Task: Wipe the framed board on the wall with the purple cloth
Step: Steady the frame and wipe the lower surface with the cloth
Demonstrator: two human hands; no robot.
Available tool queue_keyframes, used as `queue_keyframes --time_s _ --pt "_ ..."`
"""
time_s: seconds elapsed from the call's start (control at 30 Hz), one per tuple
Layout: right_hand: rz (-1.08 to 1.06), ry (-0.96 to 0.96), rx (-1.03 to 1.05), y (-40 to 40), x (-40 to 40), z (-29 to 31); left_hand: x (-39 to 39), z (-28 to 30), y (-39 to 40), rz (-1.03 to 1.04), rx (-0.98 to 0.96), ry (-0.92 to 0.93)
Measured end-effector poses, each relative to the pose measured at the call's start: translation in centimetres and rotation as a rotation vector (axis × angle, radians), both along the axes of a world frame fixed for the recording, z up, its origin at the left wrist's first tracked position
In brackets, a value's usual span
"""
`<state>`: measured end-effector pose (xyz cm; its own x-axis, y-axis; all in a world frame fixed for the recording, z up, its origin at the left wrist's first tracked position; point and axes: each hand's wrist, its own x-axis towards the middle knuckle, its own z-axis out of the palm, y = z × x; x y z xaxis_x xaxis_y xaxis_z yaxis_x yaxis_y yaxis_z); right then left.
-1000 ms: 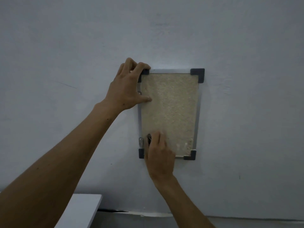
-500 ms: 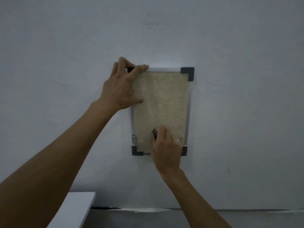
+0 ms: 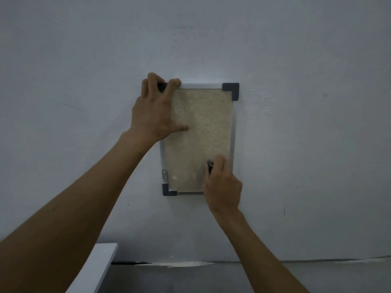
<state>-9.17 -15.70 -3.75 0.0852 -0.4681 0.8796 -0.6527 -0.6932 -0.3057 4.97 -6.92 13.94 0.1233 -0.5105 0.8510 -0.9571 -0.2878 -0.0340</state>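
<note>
A white ledge (image 3: 93,269) juts in at the lower left, under the person's left forearm, near the foot of a pale grey wall (image 3: 306,144). Above it, the left hand (image 3: 155,115) grips the board (image 3: 201,134) at its top left corner: the fingers curl over the upper edge of the frame and hide the dark corner cap there, while the thumb lies out flat across the speckled beige face.

The board hangs upright on the wall, a tall rectangle in a thin silver frame with dark caps at the corners. One cap (image 3: 231,90) shows plainly at the top right, another at the bottom left. A small metal clip (image 3: 164,174) sits on the left rail just above that lower cap.

At the board's lower right, the right hand (image 3: 222,187) covers the bottom right corner, its fingers bent and pressed toward the face of the board. A sliver of something dark, likely the cloth (image 3: 209,166), pokes out between the fingertips at the hand's upper left edge; the light is too dim to make out its colour or how much of it is bunched beneath the palm. The hand appears to pinch it against the surface.

Along the bottom, a dark gap runs where the wall meets the floor (image 3: 211,278).
</note>
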Motion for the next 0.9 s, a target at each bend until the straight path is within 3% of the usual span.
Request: queue_keyframes --time_s 0.13,0.3,0.4,0.63,0.9 --pt "0.076 0.175 -0.153 0.1 0.7 0.0 0.0 0.2 0.5 0.017 0.013 0.004" --pt "-0.016 -0.049 0.018 -2.8 -3.5 -1.1 0.0 0.1 0.6 0.013 0.015 0.011" --pt "-0.017 -0.085 0.056 -2.9 -4.0 -1.2 -0.1 0.0 0.4 0.007 0.008 0.027" --pt "0.073 0.163 -0.121 -0.9 -1.0 -1.1 -0.2 0.0 0.6 0.028 0.031 0.021" --pt "-0.013 -0.073 0.059 -3.4 -5.4 -1.0 0.0 0.1 0.6 0.03 0.022 0.032"
